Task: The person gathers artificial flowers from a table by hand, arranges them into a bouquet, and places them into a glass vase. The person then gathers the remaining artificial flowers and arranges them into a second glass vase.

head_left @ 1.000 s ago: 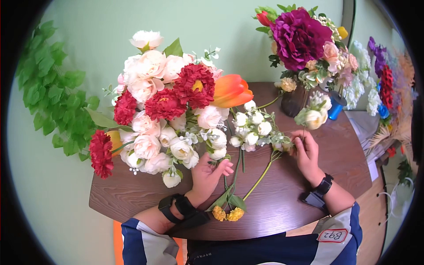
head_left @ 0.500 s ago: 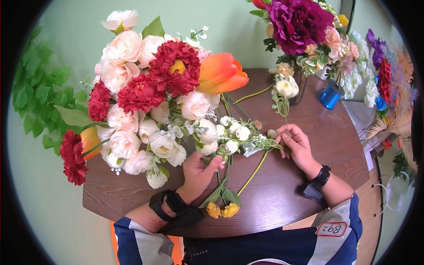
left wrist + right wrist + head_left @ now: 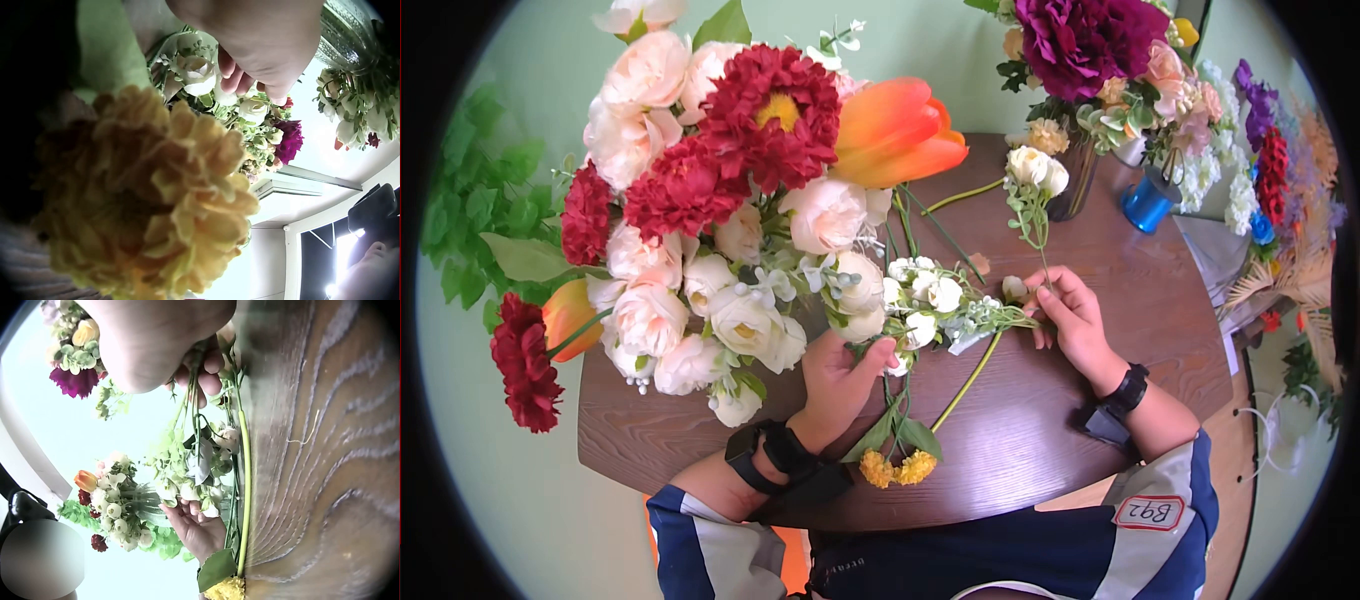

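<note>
My right hand (image 3: pixel 1075 322) pinches the thin stems of a spray of small white flowers (image 3: pixel 925 300). Its blooms reach left toward my left hand (image 3: pixel 840 390). A second white-rose sprig (image 3: pixel 1038 172) stands up from the right fingers. The left hand, palm up with fingers loosely bent, is right at the spray's white buds (image 3: pixel 187 490), its thumb beside them. Close to that hand rises a big bouquet of pale roses (image 3: pixel 745 322), red flowers (image 3: pixel 775 115) and an orange tulip (image 3: pixel 900 135). Below it lie yellow flowers (image 3: pixel 897 468) with green stems. One fills the left wrist view (image 3: pixel 150 200).
The brown wooden table (image 3: pixel 1100 420) has a curved front edge. At its back stand a dark vase (image 3: pixel 1075 195) with a purple peony (image 3: pixel 1090 45) and a blue spool (image 3: pixel 1148 203). Green leaves (image 3: pixel 485 190) hang on the left wall; more flowers (image 3: pixel 1275 180) line the right.
My right hand has brought the white spray down and left, up to my left hand. The white-rose sprig has swung from leaning right to leaning slightly left. The head view has shifted closer to the bouquet.
</note>
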Demonstrator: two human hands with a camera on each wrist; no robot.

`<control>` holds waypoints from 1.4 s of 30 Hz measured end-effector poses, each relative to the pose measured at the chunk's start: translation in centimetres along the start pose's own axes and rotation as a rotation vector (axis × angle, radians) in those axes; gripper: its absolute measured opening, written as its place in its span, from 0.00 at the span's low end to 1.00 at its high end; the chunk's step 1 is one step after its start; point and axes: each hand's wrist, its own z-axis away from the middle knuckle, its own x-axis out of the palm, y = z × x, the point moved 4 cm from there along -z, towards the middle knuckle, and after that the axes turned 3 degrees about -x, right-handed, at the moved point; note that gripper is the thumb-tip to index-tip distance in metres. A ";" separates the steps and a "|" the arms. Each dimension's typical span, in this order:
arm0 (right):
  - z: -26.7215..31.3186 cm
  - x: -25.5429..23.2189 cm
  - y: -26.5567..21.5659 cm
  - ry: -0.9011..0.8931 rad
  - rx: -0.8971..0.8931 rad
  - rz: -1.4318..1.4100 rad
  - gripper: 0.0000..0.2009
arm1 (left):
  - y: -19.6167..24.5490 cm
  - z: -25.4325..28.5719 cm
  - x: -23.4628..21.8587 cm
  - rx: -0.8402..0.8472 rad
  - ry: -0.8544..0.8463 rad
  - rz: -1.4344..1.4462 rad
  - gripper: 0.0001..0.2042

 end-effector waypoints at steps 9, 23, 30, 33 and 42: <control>-0.3 -0.3 -0.1 0.030 0.086 -0.129 0.07 | 0.1 0.0 -0.2 0.021 -0.050 -0.007 0.09; -0.5 -0.3 0.2 0.035 0.110 -0.156 0.07 | 0.0 0.0 -0.3 0.032 -0.117 -0.050 0.13; -0.5 -0.2 0.2 0.038 0.106 -0.141 0.07 | 0.6 -0.1 0.1 0.018 -0.172 0.030 0.22; -0.5 -0.1 0.3 0.038 0.107 -0.138 0.07 | 0.7 -0.1 0.2 -0.011 -0.170 0.016 0.25; -0.4 -0.2 0.2 0.035 0.056 -0.075 0.08 | 0.5 -0.1 0.2 -0.042 -0.191 0.028 0.29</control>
